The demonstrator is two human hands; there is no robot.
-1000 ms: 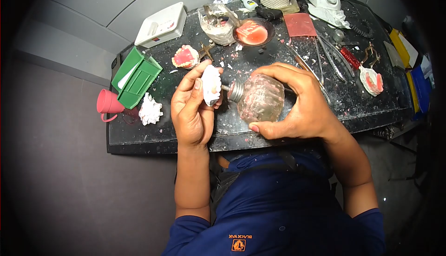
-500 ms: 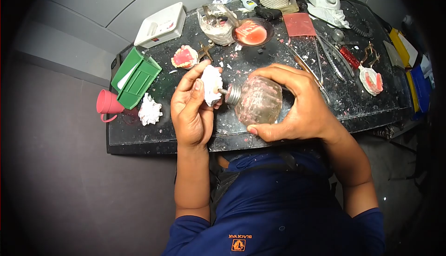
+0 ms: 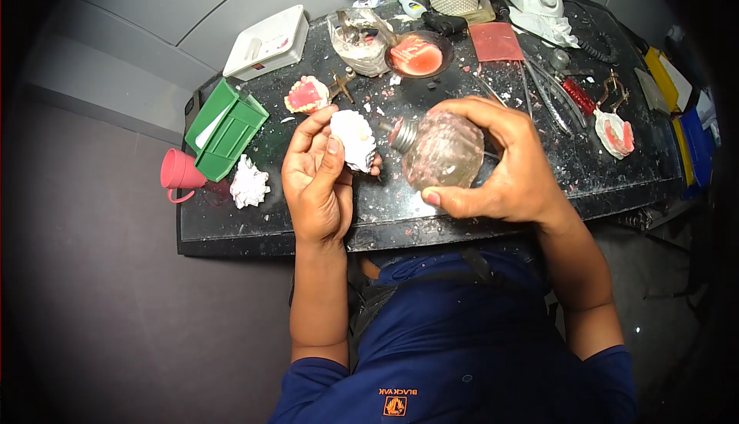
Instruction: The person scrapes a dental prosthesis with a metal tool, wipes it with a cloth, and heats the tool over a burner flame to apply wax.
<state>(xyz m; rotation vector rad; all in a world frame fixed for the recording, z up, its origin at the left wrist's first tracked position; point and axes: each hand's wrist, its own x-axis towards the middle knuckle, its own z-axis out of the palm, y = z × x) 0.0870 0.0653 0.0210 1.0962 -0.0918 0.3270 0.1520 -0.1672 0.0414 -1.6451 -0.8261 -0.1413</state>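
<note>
My left hand (image 3: pixel 317 181) is closed around a white plaster dental cast (image 3: pixel 354 141), held above the front part of the bench. My right hand (image 3: pixel 504 162) grips a round glass alcohol lamp (image 3: pixel 446 151), which is tipped sideways with its metal neck and wick toward the cast. A small gap separates the wick end from the cast. No flame can be made out. Beyond my left hand lies a pink denture model with teeth (image 3: pixel 306 95), next to a brass-coloured metal piece (image 3: pixel 342 84).
A green bin (image 3: pixel 231 128), a pink cup (image 3: pixel 182 171) and crumpled white material (image 3: pixel 249 183) are at left. Behind stand a white tray (image 3: pixel 265 43) and a bowl of pink wax (image 3: pixel 417 55). Right lie a pink wax sheet (image 3: pixel 496 41), metal tools and another cast (image 3: pixel 614 133).
The alcohol lamp has moved right and slightly up in my right hand, its wick drawing away from the cast. My left hand has turned the cast so more of its face shows.
</note>
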